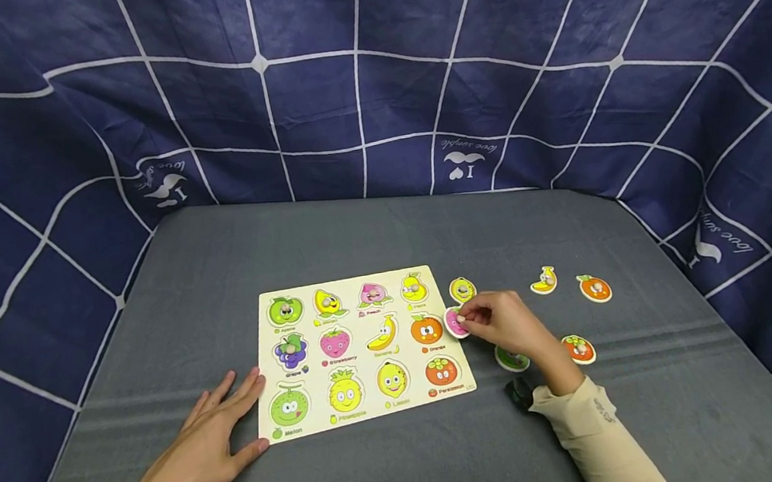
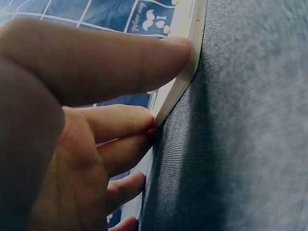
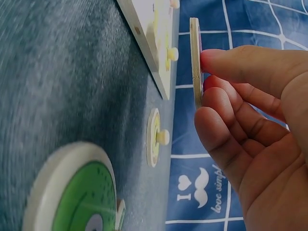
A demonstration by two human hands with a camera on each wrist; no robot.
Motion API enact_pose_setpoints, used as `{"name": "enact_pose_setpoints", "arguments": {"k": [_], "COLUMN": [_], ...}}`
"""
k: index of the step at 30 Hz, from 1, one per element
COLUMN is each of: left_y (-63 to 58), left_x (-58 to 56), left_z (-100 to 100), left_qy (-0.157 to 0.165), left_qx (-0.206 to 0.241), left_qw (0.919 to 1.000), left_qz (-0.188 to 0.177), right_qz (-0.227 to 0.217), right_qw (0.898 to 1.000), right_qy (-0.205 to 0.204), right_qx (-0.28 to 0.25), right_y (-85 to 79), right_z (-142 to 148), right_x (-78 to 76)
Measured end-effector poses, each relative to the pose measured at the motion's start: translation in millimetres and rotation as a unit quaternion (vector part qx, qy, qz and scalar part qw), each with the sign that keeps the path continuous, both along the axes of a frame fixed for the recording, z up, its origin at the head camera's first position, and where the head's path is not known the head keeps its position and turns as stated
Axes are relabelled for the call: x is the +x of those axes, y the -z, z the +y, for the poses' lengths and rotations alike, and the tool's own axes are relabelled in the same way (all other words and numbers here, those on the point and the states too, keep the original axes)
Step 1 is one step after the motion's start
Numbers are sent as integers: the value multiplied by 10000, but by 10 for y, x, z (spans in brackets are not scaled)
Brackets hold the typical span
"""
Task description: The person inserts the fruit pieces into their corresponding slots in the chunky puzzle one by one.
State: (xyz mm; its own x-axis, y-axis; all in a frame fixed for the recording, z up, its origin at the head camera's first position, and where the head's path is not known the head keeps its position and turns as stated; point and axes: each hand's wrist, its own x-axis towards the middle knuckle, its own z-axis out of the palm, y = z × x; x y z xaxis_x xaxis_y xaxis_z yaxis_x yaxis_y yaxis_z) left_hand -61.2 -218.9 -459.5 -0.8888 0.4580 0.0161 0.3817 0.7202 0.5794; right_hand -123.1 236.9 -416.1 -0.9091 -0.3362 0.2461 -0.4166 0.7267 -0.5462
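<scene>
The right hand [image 3: 257, 120] pinches a piece [image 3: 195, 62], seen edge-on and clear of the surface [image 3: 57, 82], between thumb [image 3: 231, 63] and fingers [image 3: 215, 126], while a knobbed yellow piece [image 3: 153, 139] lies near the corner of the board [image 3: 150, 50], a partly cut-off green piece [image 3: 79, 192] fills the near foreground, and blue white-lined cloth [image 3: 250, 21] shows behind.

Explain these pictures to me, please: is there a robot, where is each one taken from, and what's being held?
There is no robot: a person works with two bare hands. The wide picture is taken from the head, looking forward and down; the two close-ups are taken from the wrists, one each. On the grey surface lies a fruit board. To its right lie loose pieces, including a banana piece and a green piece. The right hand pinches a pink piece, lifted off the surface. The left hand touches the board's left edge.
</scene>
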Motion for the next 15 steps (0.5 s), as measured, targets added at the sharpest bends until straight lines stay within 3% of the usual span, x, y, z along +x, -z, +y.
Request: {"name": "enact_pose_setpoints", "arguments": {"k": [15], "left_y": [-10], "left_x": [6], "left_z": [3], "left_qy": [-24], "left_qx": [-31], "left_qw": [10000], "left_qz": [-32], "right_qz": [-38], "right_qw": [9999], "right_qy": [-125], "right_qx": [13], "right_y": [7], "right_z": [-146], "right_x": [-52]}}
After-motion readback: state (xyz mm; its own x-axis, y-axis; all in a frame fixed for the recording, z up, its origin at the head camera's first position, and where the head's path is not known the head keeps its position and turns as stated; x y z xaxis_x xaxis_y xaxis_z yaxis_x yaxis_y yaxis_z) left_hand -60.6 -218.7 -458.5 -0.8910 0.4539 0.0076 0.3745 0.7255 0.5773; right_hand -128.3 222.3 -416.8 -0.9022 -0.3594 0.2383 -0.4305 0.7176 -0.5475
